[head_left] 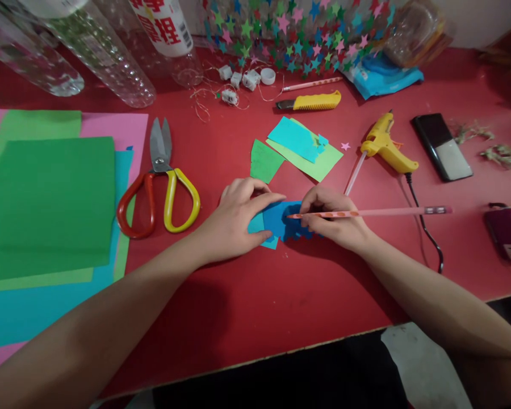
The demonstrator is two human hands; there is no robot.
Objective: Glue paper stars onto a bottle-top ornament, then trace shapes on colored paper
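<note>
My right hand (334, 218) is closed around a pink patterned pencil (387, 212). The pencil lies low and nearly level, its tip on a blue piece of paper (276, 215) with a jagged lower edge. On the left end of that paper rests my left hand (244, 218), thumb and index finger spread apart and the other fingers curled. A lighter turquoise piece (270, 243) shows under the blue one. Just beyond my hands lie a green scrap (264, 162), a light green piece (323, 165) and a cut turquoise piece (292, 139).
Scissors (159, 165) and stacked coloured sheets (51, 199) lie to the left. A yellow utility knife (317, 101), glue gun (385, 145), phone (443, 147) and purple device (509, 233) are beyond or right. Plastic bottles (106, 62) and a star-covered container (298, 34) line the back.
</note>
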